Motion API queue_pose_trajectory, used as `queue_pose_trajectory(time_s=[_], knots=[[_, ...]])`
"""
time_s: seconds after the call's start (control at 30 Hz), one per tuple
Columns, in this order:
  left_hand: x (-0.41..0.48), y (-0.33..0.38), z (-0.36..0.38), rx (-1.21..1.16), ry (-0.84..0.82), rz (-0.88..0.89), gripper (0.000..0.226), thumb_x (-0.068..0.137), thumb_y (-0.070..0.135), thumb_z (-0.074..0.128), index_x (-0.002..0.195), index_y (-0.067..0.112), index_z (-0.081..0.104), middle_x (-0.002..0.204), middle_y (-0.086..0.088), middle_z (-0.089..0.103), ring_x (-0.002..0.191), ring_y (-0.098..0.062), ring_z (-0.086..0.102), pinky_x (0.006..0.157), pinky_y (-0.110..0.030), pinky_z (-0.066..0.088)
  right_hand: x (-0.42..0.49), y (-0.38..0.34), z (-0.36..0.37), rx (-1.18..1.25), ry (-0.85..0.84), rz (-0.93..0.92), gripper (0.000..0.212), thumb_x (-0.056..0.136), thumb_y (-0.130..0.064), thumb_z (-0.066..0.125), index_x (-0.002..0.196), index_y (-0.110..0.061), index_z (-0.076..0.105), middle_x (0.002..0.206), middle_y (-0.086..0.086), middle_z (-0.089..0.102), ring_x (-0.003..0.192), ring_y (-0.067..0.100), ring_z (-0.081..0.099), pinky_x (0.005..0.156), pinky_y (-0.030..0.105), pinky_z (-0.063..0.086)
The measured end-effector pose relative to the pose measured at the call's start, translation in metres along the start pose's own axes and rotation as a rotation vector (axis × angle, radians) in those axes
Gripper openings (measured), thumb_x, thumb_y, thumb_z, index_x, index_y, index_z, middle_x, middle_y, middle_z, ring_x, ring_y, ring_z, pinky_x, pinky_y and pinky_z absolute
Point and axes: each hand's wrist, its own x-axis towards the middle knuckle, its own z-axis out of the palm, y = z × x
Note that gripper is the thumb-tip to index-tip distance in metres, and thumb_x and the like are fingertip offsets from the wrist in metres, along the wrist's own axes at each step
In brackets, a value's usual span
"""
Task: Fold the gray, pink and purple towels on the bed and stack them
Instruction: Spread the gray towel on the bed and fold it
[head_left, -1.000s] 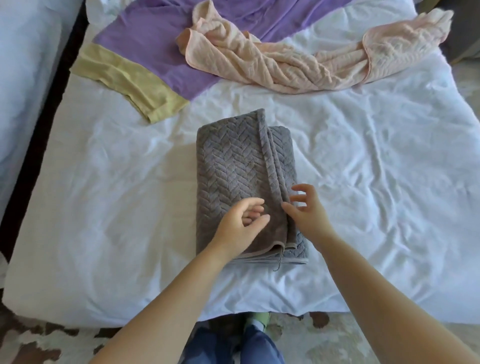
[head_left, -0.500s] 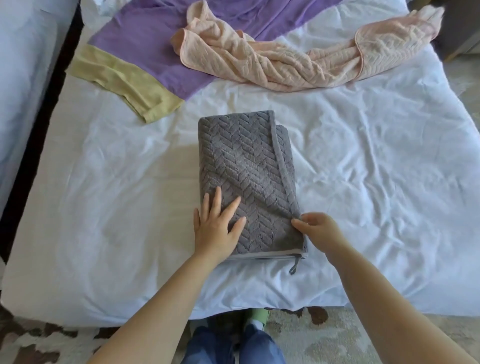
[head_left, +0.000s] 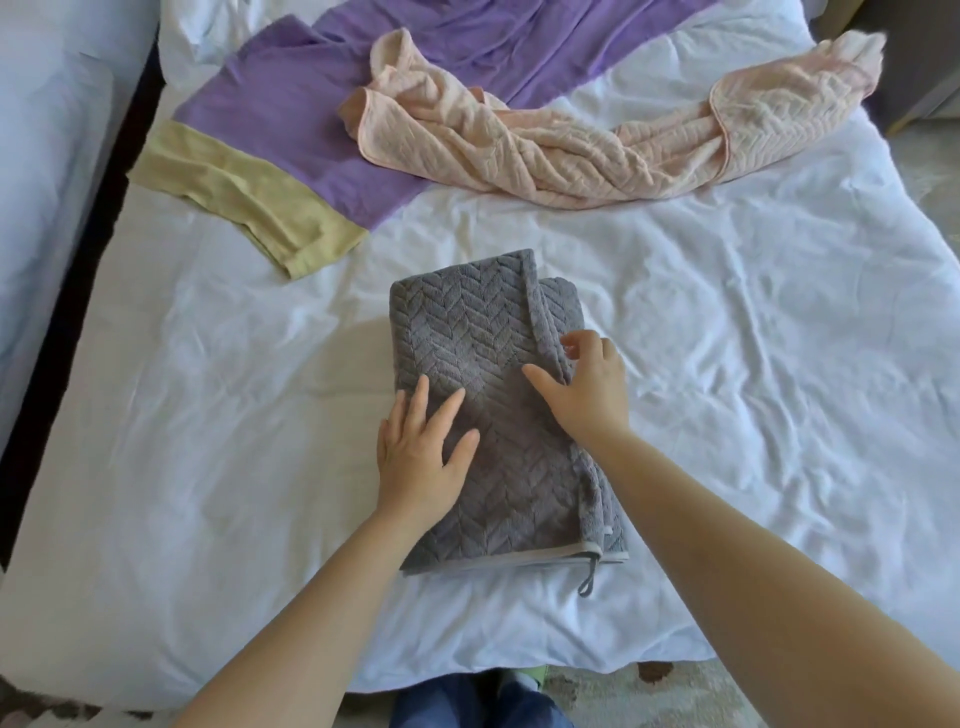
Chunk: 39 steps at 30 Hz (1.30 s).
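Observation:
A gray herringbone towel (head_left: 467, 338) lies folded into a narrow rectangle in the middle of the bed (head_left: 753, 415). My left hand (head_left: 421, 457) presses flat on its left side with straight fingers. My right hand (head_left: 587, 395) lies over the towel's right edge, thumb spread on top and fingers curled at the fold. A small loop hangs from the towel's near right corner. The pink towel (head_left: 571, 150) lies crumpled across the far side of the bed. The purple towel (head_left: 291, 119) with a yellow band is spread out at the far left, partly under the pink one.
A second bed or mattress (head_left: 47, 182) stands to the left across a dark gap. The bed's near edge is right in front of my legs (head_left: 467, 706), above a patterned floor. White sheet stretches to the left and right of the gray towel.
My right hand moved from the near right corner up along the towel's right edge. My left hand stayed flat on the towel's left side, a little farther up it.

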Motion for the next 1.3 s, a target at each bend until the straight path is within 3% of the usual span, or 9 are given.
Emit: queue_pose_trajectory(time_s=[0.2, 0.37, 0.5, 0.63, 0.77, 0.83, 0.97, 1.13, 1.3], knots=[[0.051, -0.009, -0.011, 0.001, 0.003, 0.021, 0.052, 0.094, 0.037, 0.054, 0.143, 0.028, 0.042, 0.16, -0.007, 0.014, 0.146, -0.03, 0.012, 0.118, -0.045, 0.013, 0.023, -0.009, 0.019, -0.261, -0.084, 0.036, 0.027, 0.083, -0.048, 0.064, 0.09, -0.024, 0.052, 0.101, -0.003, 0.056, 0.097, 0.021, 0.053, 0.08, 0.036, 0.046], [0.07, -0.012, -0.014, -0.075, 0.05, 0.074, 0.053, 0.094, 0.033, 0.054, 0.144, 0.024, 0.04, 0.16, -0.008, 0.014, 0.146, -0.03, 0.015, 0.116, -0.05, 0.017, 0.027, 0.005, -0.003, 0.356, 0.005, 0.247, 0.022, 0.085, -0.038, 0.066, 0.072, -0.023, 0.057, 0.062, -0.01, 0.055, 0.05, 0.001, 0.049, 0.045, 0.015, 0.038], [0.076, -0.012, -0.004, 0.085, -0.088, 0.205, 0.055, 0.095, 0.046, 0.045, 0.146, 0.042, 0.026, 0.16, 0.005, -0.006, 0.148, -0.024, 0.0, 0.117, -0.049, 0.002, 0.02, 0.03, -0.011, 0.292, -0.001, 0.452, 0.025, 0.089, -0.032, 0.064, 0.071, -0.016, 0.056, 0.062, -0.002, 0.054, 0.062, 0.017, 0.051, 0.052, 0.026, 0.038], [0.082, -0.019, 0.004, 0.186, -0.166, 0.172, 0.053, 0.094, 0.052, 0.04, 0.145, 0.048, 0.025, 0.161, 0.0, -0.012, 0.147, -0.022, -0.013, 0.116, -0.047, -0.005, 0.031, 0.02, -0.001, 0.329, -0.007, 0.466, 0.029, 0.083, -0.043, 0.067, 0.094, -0.018, 0.057, 0.086, -0.005, 0.06, 0.075, 0.01, 0.056, 0.057, 0.025, 0.041], [0.088, -0.019, -0.007, 0.172, -0.173, 0.224, 0.051, 0.089, 0.053, 0.051, 0.139, 0.049, 0.038, 0.161, -0.007, 0.003, 0.147, -0.027, -0.002, 0.118, -0.048, -0.001, 0.054, -0.008, 0.004, 0.395, -0.075, 0.473, 0.06, 0.075, -0.058, 0.068, 0.119, -0.021, 0.049, 0.108, -0.004, 0.061, 0.095, 0.014, 0.061, 0.078, 0.034, 0.052], [0.096, -0.015, -0.018, 0.06, -0.056, 0.243, 0.054, 0.083, 0.047, 0.064, 0.134, 0.036, 0.051, 0.152, -0.017, 0.025, 0.141, -0.036, 0.02, 0.116, -0.053, 0.016, 0.064, -0.023, 0.005, 0.293, -0.104, 0.424, 0.049, 0.081, -0.052, 0.066, 0.112, -0.016, 0.053, 0.101, 0.001, 0.063, 0.095, 0.023, 0.062, 0.084, 0.042, 0.053], [0.146, -0.008, -0.044, -0.101, 0.195, 0.156, 0.061, 0.085, 0.039, 0.066, 0.135, 0.009, 0.049, 0.14, -0.016, 0.047, 0.132, -0.033, 0.042, 0.108, -0.05, 0.031, 0.058, -0.031, -0.008, 0.398, -0.03, 0.227, 0.021, 0.089, -0.044, 0.059, 0.094, -0.025, 0.05, 0.088, -0.004, 0.061, 0.077, 0.011, 0.063, 0.067, 0.034, 0.057], [0.204, -0.002, -0.053, -0.14, -0.284, 0.108, 0.027, 0.089, 0.048, 0.057, 0.103, 0.024, 0.056, 0.099, 0.007, 0.06, 0.107, -0.021, 0.055, 0.11, -0.05, 0.026, 0.045, -0.006, -0.016, 0.437, -0.005, 0.344, 0.019, 0.09, -0.041, 0.059, 0.095, -0.024, 0.052, 0.088, -0.005, 0.061, 0.072, 0.005, 0.061, 0.052, 0.02, 0.046], [0.221, -0.008, -0.047, -0.389, -0.239, 0.134, 0.024, 0.09, 0.038, 0.062, 0.085, 0.017, 0.052, 0.072, 0.009, 0.05, 0.075, -0.015, 0.048, 0.077, -0.028, 0.039, 0.064, 0.007, -0.007, 0.374, 0.106, 0.304, 0.021, 0.091, -0.041, 0.058, 0.098, -0.024, 0.047, 0.087, -0.01, 0.061, 0.075, 0.004, 0.06, 0.056, 0.019, 0.044]])
